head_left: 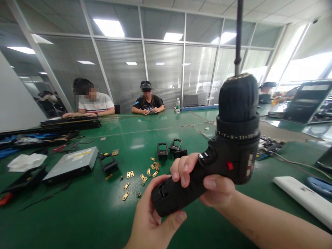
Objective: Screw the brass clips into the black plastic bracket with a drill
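A black cordless drill [237, 148] is held up close in front of me, its chuck pointing upward. From the chuck rises a long dark bit [238, 41], cut off by the top of the view. My right hand [220, 190] is wrapped round the handle, fingers below the trigger. The handle's base end is gripped by my left hand [155, 214], thumb on one side and fingers on the other. Beyond it on the green table lie several small brass plates [128, 175] with holes, and some small screws [139, 194]. Black plastic frames [162, 149] stand behind them.
A silver disc drive [72, 164] and another black frame [108, 163] are at left. A white slab-like object [303, 197] lies at right, near a circuit board [269, 147]. Across the table sit two people [147, 102], beside a water bottle [177, 105].
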A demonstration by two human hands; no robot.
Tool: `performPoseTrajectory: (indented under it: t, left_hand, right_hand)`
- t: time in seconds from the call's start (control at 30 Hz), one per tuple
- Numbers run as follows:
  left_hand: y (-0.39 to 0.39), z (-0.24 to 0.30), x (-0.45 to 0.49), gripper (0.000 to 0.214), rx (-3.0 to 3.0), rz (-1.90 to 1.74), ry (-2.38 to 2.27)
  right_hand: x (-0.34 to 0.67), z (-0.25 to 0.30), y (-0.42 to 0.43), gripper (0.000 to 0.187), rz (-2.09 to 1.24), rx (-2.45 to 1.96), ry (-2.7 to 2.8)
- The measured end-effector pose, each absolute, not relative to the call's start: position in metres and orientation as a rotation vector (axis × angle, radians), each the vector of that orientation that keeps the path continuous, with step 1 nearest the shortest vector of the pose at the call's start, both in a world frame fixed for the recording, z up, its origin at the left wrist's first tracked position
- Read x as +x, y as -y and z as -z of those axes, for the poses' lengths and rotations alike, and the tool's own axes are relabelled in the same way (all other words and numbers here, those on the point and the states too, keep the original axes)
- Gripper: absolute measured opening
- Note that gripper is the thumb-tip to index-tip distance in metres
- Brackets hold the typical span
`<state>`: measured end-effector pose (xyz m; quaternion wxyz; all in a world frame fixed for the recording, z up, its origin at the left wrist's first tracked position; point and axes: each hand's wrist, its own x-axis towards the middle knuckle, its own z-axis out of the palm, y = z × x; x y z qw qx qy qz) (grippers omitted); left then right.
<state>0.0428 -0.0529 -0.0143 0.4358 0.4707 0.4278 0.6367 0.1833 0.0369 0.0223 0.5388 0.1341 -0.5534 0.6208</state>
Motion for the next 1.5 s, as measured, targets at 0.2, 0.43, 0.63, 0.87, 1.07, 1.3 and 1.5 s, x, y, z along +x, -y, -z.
performPoseTrajectory:
  t: [0.2, 0.43, 0.63, 0.87, 1.07, 1.3, 1.5]
  left_hand:
    - [0.047, 0.01, 0.038, 0.07, 1.097, -1.556, -1.115]
    - [0.042, 0.023, 0.04, 0.075, 0.926, -1.516, -1.08]
    - [0.04, 0.032, 0.044, 0.062, 0.986, -1.317, -0.787]
    - [0.014, 0.052, 0.024, 0.103, 1.549, -1.16, -0.856]
    - [-0.009, 0.057, -0.009, 0.069, 2.445, -0.381, -1.476]
    - [-0.027, 0.062, -0.024, 0.045, 2.597, -0.205, -1.398]
    - [-0.026, 0.067, -0.015, 0.052, 2.66, -0.357, -1.463]
  right_hand:
    - [0.181, -0.013, -0.037, 0.028, -1.538, 0.227, 1.294]
    - [0.183, -0.01, -0.041, 0.045, -1.504, 0.164, 1.338]
    - [0.187, -0.011, -0.033, 0.071, -1.503, 0.053, 1.365]
    - [0.19, -0.03, -0.036, 0.065, -1.418, -0.276, 1.196]
    - [0.205, -0.046, -0.059, 0.051, -1.295, -0.361, 1.043]
    - [0.224, -0.056, -0.076, 0.036, -1.157, -0.462, 0.942]
    - [0.229, -0.056, -0.073, 0.03, -1.097, -0.508, 1.04]
